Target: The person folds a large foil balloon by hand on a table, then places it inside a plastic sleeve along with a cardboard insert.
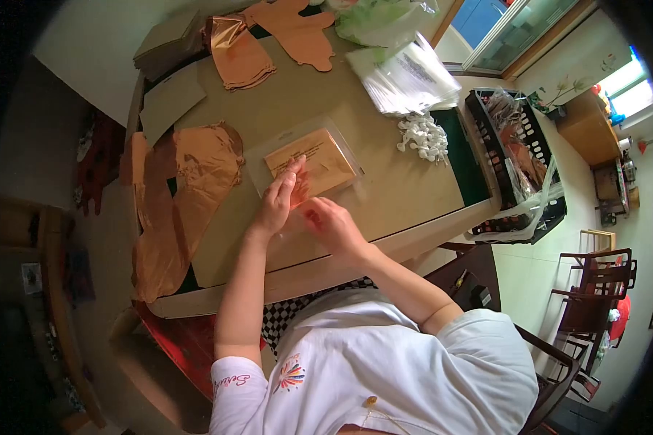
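A flat folded copper-coloured piece in a clear plastic bag (330, 161) lies on the table in front of me. My left hand (279, 192) rests at the bag's near left edge, its fingers stretched out and close together. Just to the right, my right hand (328, 223) has its fingers curled at the bag's near edge; what they hold, if anything, is hidden. Reddish light falls on both hands. Left of the bag lie large copper foil pieces (207, 159).
At the back are more copper foil pieces (243, 58), grey cards (170, 98), a stack of clear bags (406, 76) and a green-white plastic bag (377, 20). White small items (422, 138) lie at the right, near a black crate (486, 123). The table's front edge (326, 262) is close to my body.
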### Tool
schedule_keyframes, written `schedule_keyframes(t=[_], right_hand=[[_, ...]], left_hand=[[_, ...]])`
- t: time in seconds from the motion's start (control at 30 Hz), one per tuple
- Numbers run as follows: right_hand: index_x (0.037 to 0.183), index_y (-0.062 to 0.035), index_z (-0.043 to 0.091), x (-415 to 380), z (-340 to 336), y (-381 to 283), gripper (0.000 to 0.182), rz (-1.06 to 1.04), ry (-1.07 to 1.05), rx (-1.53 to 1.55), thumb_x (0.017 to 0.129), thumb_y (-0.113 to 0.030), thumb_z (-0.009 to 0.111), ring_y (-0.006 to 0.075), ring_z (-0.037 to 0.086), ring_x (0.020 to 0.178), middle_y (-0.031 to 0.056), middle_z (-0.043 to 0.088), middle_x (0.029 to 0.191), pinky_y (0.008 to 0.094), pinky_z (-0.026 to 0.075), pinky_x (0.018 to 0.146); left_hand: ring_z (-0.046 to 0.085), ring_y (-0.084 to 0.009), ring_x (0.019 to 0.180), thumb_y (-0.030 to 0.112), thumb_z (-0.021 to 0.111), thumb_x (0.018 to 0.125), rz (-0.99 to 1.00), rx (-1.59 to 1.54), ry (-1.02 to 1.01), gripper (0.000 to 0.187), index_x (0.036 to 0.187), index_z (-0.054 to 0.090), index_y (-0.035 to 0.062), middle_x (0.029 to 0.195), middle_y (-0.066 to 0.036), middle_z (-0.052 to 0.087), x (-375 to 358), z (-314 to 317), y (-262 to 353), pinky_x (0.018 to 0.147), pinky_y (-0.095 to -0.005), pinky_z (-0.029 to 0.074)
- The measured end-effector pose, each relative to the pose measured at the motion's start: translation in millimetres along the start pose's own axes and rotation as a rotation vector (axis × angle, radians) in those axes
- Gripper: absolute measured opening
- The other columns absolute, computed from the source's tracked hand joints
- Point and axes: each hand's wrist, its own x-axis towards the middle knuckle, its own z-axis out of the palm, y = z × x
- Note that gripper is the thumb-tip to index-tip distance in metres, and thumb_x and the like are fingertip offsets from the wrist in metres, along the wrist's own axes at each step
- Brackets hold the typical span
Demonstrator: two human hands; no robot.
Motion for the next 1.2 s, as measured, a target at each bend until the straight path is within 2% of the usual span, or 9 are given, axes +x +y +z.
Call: schedule_keyframes(t=[0.1,0.2,0.3,0.5,0.6,0.67,0.73,0.8,1.2], right_hand=[[0.106,-0.0035,0.061,-2.0,9.5,1.0,0.026,-0.059,-0.053,0.198,0.082,0.007,0.06,0.0216,0.066,0.08,0.0107,0.061,0.089,0.0359,0.054,0.068],[0.106,-0.0044,0.06,-1.6,5.5,0.8,0.025,-0.099,-0.007,0.152,0.082,0.003,0.061,0.0246,0.064,0.079,0.0112,0.06,0.088,0.0362,0.053,0.069],[0.104,-0.0063,0.058,1.4,9.1,2.6,0.022,-0.195,-0.02,-0.263,0.083,-0.004,0.062,0.0279,0.061,0.081,0.0117,0.059,0.087,0.0374,0.051,0.071],[0.098,-0.008,0.057,-0.5,19.3,-4.5,0.021,-0.201,-0.003,-0.303,0.08,-0.013,0.067,0.03,0.057,0.083,0.0105,0.058,0.086,0.0388,0.049,0.074],[0.099,-0.0081,0.059,3.0,-5.8,-13.6,0.024,-0.38,0.002,-0.259,0.078,-0.015,0.069,0.0309,0.057,0.087,0.0103,0.058,0.088,0.0401,0.049,0.077],[0.104,-0.0083,0.061,18.8,-29.6,0.3,0.029,-0.396,0.049,-0.377,0.079,-0.016,0.071,0.0315,0.055,0.094,0.0097,0.059,0.099,0.0427,0.047,0.082],[0.122,-0.0139,0.058,43.2,-44.3,16.8,0.039,-0.418,0.065,-0.499,0.085,-0.023,0.065,0.03,0.048,0.119,0.0115,0.053,0.128,0.0469,0.034,0.103],[0.129,-0.0177,0.055,52.2,-46.0,40.4,0.042,-0.352,-0.018,-0.634,0.089,-0.028,0.062,0.0296,0.038,0.133,0.012,0.046,0.14,0.0516,0.027,0.11],[0.135,-0.0194,0.051,52.3,-42.7,49.8,0.048,-0.332,-0.049,-0.641,0.09,-0.029,0.061,0.0305,0.033,0.137,0.0118,0.04,0.146,0.0549,0.022,0.112]], left_hand=[[0.038,-0.0245,0.137,0.025,0.03,0.103,0.002,-0.067,0.009,0.046,0.138,0.045,0.0003,0.143,-0.014,0.046,0.5,-1.8,0.1,0.113,-0.0335,0.027],[0.042,-0.0236,0.133,0.023,0.03,0.103,-0.013,-0.121,0.029,0.045,0.138,0.045,-0.0014,0.141,-0.015,0.048,-1.0,-1.5,4.3,0.111,-0.0323,0.03],[0.042,-0.021,0.132,0.023,0.032,0.102,0.001,-0.091,0.015,0.048,0.141,0.041,-0.0026,0.142,-0.014,0.046,1.7,0.5,1.6,0.112,-0.0325,0.03],[0.049,-0.0244,0.127,0.016,0.038,0.099,0.036,-0.041,0.05,0.04,0.134,0.05,0.0006,0.135,-0.016,0.053,0.2,-0.9,11.5,0.108,-0.0326,0.034],[0.05,-0.0265,0.126,0.008,0.044,0.095,0.166,0.247,0.255,0.038,0.131,0.054,0.0041,0.131,-0.017,0.055,-20.7,-7.9,28.7,0.108,-0.0331,0.036],[0.041,-0.0313,0.133,0.01,0.061,0.087,0.207,0.554,0.208,0.046,0.132,0.053,0.008,0.139,-0.018,0.046,-39.5,-9.5,42.3,0.111,-0.0405,0.033],[0.032,-0.032,0.139,0.013,0.068,0.083,0.167,0.875,0.083,0.055,0.135,0.05,0.01,0.147,-0.014,0.039,-59.8,-3.0,52.3,0.113,-0.0418,0.031],[0.029,-0.0345,0.14,0.019,0.077,0.077,0.14,0.897,0.051,0.068,0.138,0.047,0.0124,0.151,-0.014,0.031,-69.4,-5.3,36.9,0.112,-0.0434,0.032],[0.039,-0.0355,0.131,0.012,0.07,0.083,0.157,0.955,0.224,0.054,0.132,0.049,0.0062,0.141,-0.017,0.043,-63.9,1.2,12.3,0.11,-0.0464,0.032]])
